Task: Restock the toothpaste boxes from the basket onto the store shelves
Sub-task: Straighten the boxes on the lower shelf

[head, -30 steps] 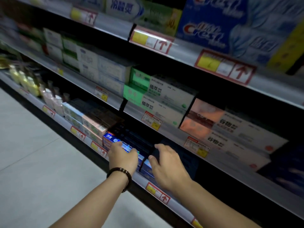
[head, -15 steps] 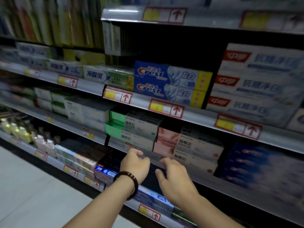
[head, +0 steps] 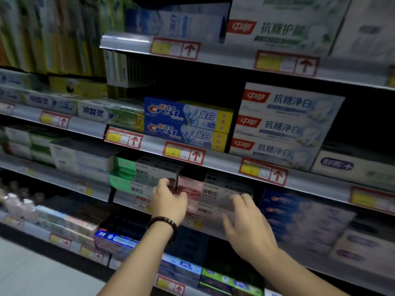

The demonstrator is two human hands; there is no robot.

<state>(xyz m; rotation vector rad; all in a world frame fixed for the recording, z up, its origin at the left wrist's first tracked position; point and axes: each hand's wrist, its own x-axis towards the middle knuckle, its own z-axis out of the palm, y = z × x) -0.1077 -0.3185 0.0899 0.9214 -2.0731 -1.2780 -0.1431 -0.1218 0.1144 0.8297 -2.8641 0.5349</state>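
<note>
Store shelves (head: pixel 223 163) fill the view, which has tilted up from the bottom tier. Pink-and-white toothpaste boxes (head: pixel 215 192) sit stacked on the middle shelf between green boxes (head: pixel 124 180) and blue boxes (head: pixel 299 212); the basket is out of sight. Both hands have risen to this stack: the left hand (head: pixel 168 202) curls round its left end, and the right hand (head: pixel 245 225) rests spread fingertips on its front. This looks like straightening stock, not adding any.

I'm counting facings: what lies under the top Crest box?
A second, matching Crest box lies under it, resting on the shelf. Anything behind the pair is hidden by their fronts.
</note>
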